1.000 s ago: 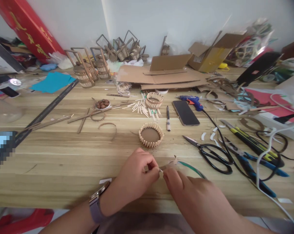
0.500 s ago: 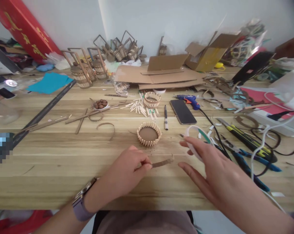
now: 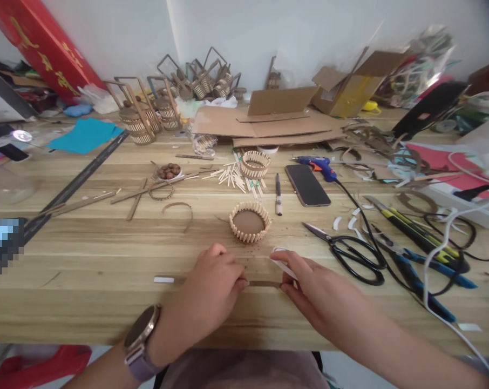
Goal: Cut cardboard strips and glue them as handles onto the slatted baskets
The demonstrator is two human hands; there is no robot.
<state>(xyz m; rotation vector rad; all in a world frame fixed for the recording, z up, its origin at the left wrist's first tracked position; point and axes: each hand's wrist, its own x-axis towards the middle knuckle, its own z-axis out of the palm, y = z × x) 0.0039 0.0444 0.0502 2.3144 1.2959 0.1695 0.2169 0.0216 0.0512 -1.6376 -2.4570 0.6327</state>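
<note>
A thin brown strip (image 3: 263, 283) lies level across the front of the table, with a short white piece (image 3: 163, 280) on its left end. My left hand (image 3: 216, 283) is closed on the strip near its middle. My right hand (image 3: 309, 283) pinches the strip's right end and also holds a white roll of tape (image 3: 284, 263), mostly hidden by the fingers. Just beyond both hands stands a round tray (image 3: 249, 222) with a brown base and a wall of short wooden sticks. Black-handled scissors (image 3: 345, 253) rest right of my right hand.
Behind the tray are a stick ring (image 3: 255, 163), loose sticks (image 3: 231, 177), a pen (image 3: 278, 194), a phone (image 3: 308, 185) and a blue glue gun (image 3: 319, 166). Pliers (image 3: 414, 265), a yellow-black cutter (image 3: 418, 232) and a white cable (image 3: 426, 270) lie right. Small baskets (image 3: 135, 124) stand back left.
My right hand has moved left with the tape roll and closed on the strip's right end, uncovering the scissors. The strip now lies level, its white-tipped left end showing.
</note>
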